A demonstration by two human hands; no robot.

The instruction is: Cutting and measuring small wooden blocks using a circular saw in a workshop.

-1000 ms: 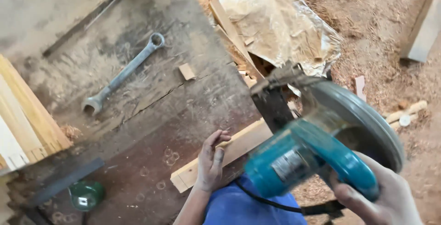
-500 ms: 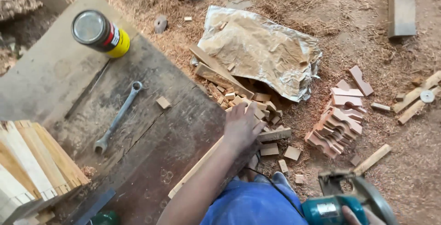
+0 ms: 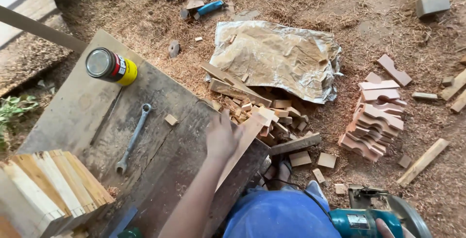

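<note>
While sawdust covers the ground all around, a person's left hand (image 3: pixel 222 136) lies flat, fingers spread, on a long wooden strip (image 3: pixel 242 145) that rests at the right edge of a weathered workbench (image 3: pixel 160 155), the strip's far end jutting over a heap of small offcut blocks (image 3: pixel 272 116). The right hand (image 3: pixel 388 228) shows only as fingertips at the bottom edge, touching a teal circular saw (image 3: pixel 374 221) held low beside the bench; how firmly it grips cannot be told. On the bench lie a combination spanner (image 3: pixel 133 138), a small wood block (image 3: pixel 171 119) and a yellow tin can (image 3: pixel 110 66) standing near the far corner, while a bundle of pale wooden slats (image 3: pixel 53 184) sits at the near left. Beyond the offcuts, a crumpled plastic sheet (image 3: pixel 276 56) is spread on the ground, and a stack of shaped wooden pieces (image 3: pixel 376 121) stands to the right.
</note>
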